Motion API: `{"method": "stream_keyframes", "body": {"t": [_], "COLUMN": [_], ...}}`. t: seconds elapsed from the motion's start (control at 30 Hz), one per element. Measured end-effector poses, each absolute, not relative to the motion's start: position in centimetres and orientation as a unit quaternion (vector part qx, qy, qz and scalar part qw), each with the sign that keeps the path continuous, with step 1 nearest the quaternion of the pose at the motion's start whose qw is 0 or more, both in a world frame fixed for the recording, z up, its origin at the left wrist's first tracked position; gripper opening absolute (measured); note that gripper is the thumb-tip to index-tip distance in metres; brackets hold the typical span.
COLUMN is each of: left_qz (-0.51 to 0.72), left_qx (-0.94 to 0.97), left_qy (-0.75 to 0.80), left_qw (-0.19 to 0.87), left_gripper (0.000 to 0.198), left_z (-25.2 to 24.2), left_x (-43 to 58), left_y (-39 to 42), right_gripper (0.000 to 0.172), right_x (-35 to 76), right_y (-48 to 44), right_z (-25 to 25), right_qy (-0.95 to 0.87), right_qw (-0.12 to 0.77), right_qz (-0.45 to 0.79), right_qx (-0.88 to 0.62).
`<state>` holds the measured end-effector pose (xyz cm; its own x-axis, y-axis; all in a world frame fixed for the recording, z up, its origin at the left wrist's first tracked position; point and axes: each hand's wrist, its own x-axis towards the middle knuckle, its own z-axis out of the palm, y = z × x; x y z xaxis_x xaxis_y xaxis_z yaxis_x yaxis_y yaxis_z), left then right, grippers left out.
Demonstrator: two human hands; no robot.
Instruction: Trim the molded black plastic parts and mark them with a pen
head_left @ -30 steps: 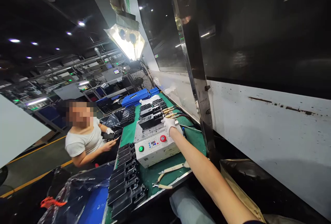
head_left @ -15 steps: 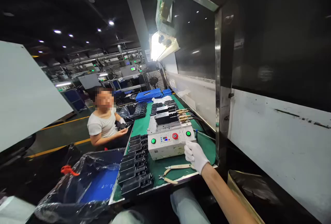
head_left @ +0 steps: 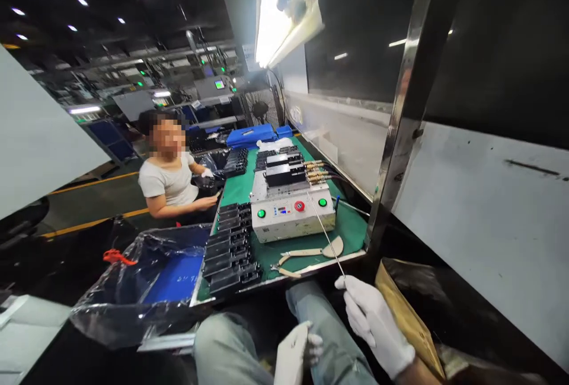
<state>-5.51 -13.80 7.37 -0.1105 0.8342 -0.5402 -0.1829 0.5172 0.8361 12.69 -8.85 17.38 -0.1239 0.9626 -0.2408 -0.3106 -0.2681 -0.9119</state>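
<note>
My right hand (head_left: 376, 320), in a white glove, is closed around the lower end of a thin metal rod (head_left: 329, 237). The rod slants up and left across the front of the white control box (head_left: 293, 229), in front of the table edge. Low in the view, my gloved left hand (head_left: 297, 350) is over my lap, its fingers loosely bent and apart, with nothing visible in them. Two black rectangular modules (head_left: 284, 175) sit on top of the box, beside brass connectors (head_left: 317, 176) with black cables. Cream-handled pliers (head_left: 302, 253) lie on the green mat (head_left: 355, 232).
Black modules (head_left: 229, 254) line the table's left edge. Left of them stands a plastic-lined blue bin (head_left: 175, 278). A seated co-worker (head_left: 166, 183) is across the left side, hands near dark parts. A metal post (head_left: 398, 118) rises at the right; a bright lamp (head_left: 284, 26) hangs above.
My right hand has drawn back from the box toward my lap, bringing the rod with it. My left hand has come into view. The camera view has tilted down.
</note>
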Motion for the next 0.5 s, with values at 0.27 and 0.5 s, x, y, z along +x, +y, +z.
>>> {"method": "stream_keyframes", "body": {"t": [0.27,0.5], "left_qz": [0.397,0.285], "left_qx": [0.351,0.381], "left_qy": [0.650,0.739], "left_qw": [0.544,0.477], "left_gripper": [0.050,0.047], "left_z": [8.0,5.9], "left_x": [-6.6,-7.4], "left_y": [-5.1,-1.3], "right_gripper": [0.036,0.034], "right_x": [16.6,13.3], "right_y": [-17.2,-11.9], "right_z": [6.3,2.2], "right_qy": [-0.514,-0.484], "right_qw": [0.396,0.415], "right_qz": [0.494,0.484], "right_qx": [-0.578,-0.600]}}
